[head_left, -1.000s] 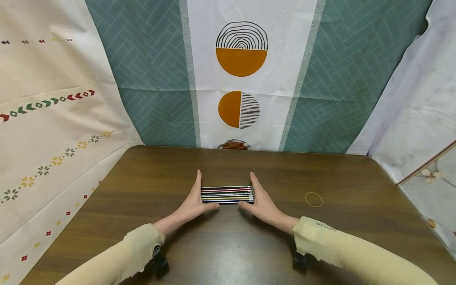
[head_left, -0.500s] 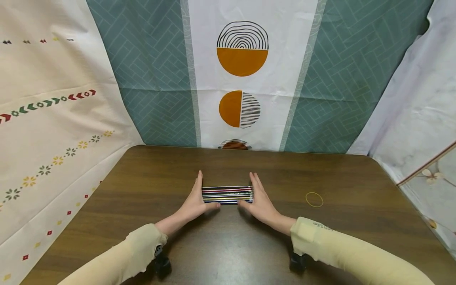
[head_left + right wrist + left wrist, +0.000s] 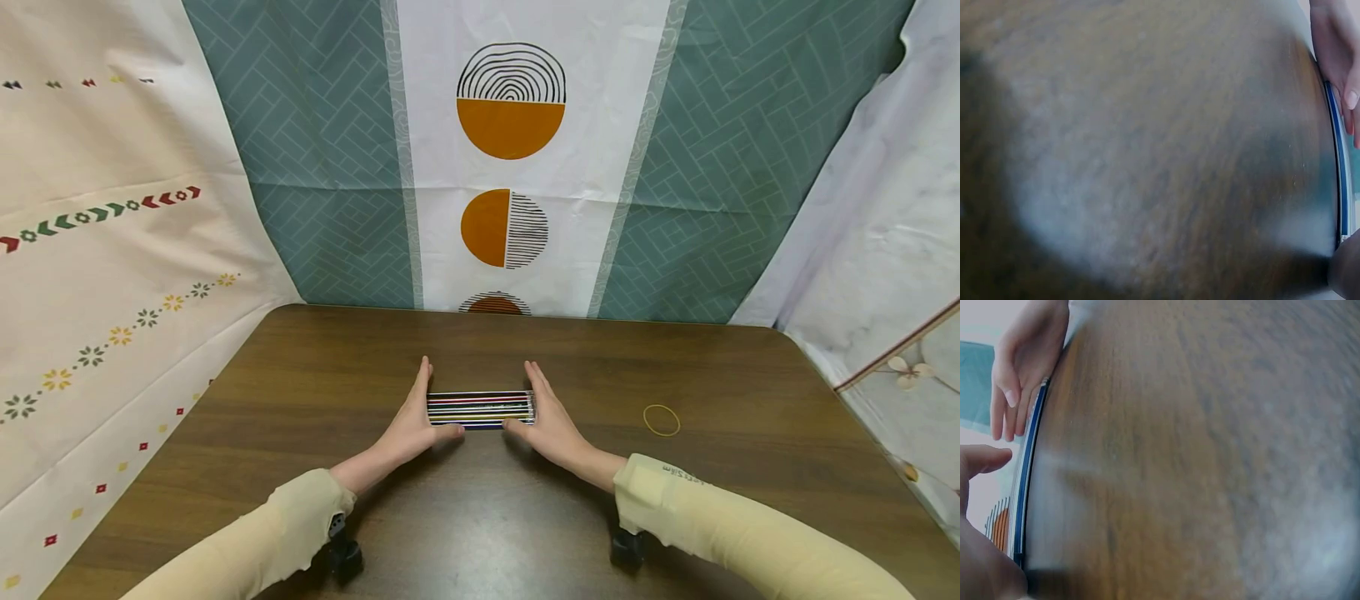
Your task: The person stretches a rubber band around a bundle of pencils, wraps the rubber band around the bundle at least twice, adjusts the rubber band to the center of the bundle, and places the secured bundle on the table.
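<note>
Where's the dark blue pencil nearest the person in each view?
Head: dark blue pencil, below centre, lying horizontal.
Left wrist: dark blue pencil, steeply along the left side.
Right wrist: dark blue pencil, steeply along the right side.
Shared landmark: left hand, by the pencil's left end in head, lower end in left wrist, upper end in right wrist.

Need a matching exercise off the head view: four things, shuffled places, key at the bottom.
Things
1. row of pencils
2. thin yellow loop
3. left hand
4. right hand

Places in the head view
A. at the right-hand end of the row
B. lying on the table, apart from both hands
C. at the left-hand end of the row
D. between the two hands

Pairs: 1-D, 2-B, 3-C, 4-A
</note>
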`<act>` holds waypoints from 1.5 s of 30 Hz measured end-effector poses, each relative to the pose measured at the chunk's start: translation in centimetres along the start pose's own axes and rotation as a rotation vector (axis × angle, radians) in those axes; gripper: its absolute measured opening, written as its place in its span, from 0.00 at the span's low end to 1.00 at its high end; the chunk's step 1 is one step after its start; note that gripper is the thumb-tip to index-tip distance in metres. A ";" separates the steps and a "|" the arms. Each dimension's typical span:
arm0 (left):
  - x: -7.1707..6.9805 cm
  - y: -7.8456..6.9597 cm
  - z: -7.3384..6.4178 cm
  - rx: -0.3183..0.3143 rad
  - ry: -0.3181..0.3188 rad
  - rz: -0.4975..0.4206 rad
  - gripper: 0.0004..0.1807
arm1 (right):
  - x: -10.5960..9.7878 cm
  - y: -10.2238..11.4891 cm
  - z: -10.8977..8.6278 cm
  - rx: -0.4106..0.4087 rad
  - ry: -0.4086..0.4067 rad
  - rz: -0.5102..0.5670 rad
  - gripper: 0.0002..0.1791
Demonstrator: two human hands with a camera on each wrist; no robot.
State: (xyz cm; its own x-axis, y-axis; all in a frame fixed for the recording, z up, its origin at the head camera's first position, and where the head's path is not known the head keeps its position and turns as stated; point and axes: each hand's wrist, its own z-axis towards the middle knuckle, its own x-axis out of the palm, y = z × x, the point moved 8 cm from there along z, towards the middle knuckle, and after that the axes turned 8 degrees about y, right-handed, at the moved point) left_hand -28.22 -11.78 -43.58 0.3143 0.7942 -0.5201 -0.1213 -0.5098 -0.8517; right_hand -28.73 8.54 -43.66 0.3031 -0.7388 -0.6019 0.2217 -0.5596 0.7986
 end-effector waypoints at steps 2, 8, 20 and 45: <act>-0.1 0.1 -0.1 -0.001 -0.003 -0.006 0.69 | 0.0 0.1 0.0 -0.006 0.007 0.008 0.55; -0.5 0.5 -0.1 -0.019 -0.016 -0.020 0.68 | 0.0 0.0 0.0 -0.016 0.025 0.009 0.54; 0.1 0.1 -0.1 0.011 0.018 -0.061 0.68 | 0.0 0.4 -0.8 -0.018 0.039 0.034 0.54; -0.9 -0.5 0.4 -0.007 0.036 0.263 0.67 | -1.7 -0.4 0.5 -0.062 0.105 -0.083 0.55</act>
State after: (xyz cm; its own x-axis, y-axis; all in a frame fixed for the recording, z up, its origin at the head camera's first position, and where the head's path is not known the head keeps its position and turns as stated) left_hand -28.85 -12.10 -42.66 0.3066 0.6220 -0.7205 -0.1967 -0.6992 -0.6873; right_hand -29.80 9.86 -42.96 0.3758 -0.6458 -0.6646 0.3058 -0.5906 0.7468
